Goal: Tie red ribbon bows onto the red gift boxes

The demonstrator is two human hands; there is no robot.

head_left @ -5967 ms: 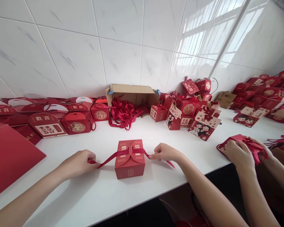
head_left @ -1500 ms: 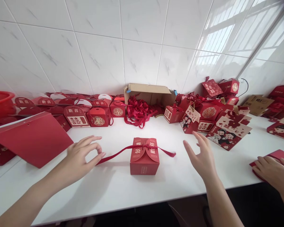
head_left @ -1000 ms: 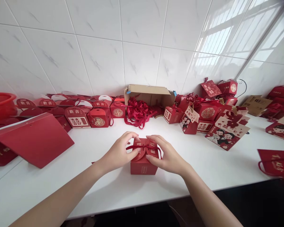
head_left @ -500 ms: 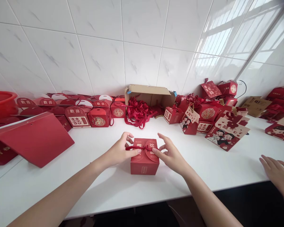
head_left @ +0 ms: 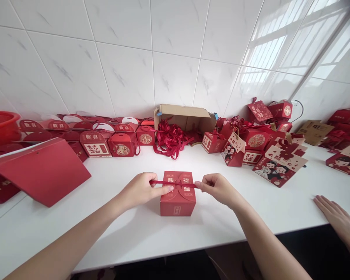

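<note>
A red gift box (head_left: 177, 204) with gold lettering and interlocking round flaps stands on the white table in front of me. A dark red ribbon (head_left: 179, 184) runs across its top, stretched nearly straight between my hands. At the box's left side, my left hand (head_left: 147, 186) is closed on one end of the ribbon, its thumb resting along the top. My right hand (head_left: 214, 186) pinches the other end just past the box's right edge, fingers curled in.
Behind the box, a cardboard carton (head_left: 186, 111) lies with a heap of red ribbons (head_left: 170, 138) spilling out. Red gift boxes (head_left: 96, 146) line the wall on both sides. A red flattened box (head_left: 55, 171) and an orange basin (head_left: 1, 130) are at left. Another person's hand (head_left: 335, 217) rests at right.
Both hands have closed on the ribbon ends. My right hand has moved right, and the ribbon is now drawn tight across the box. The other person's hand has shifted slightly left.
</note>
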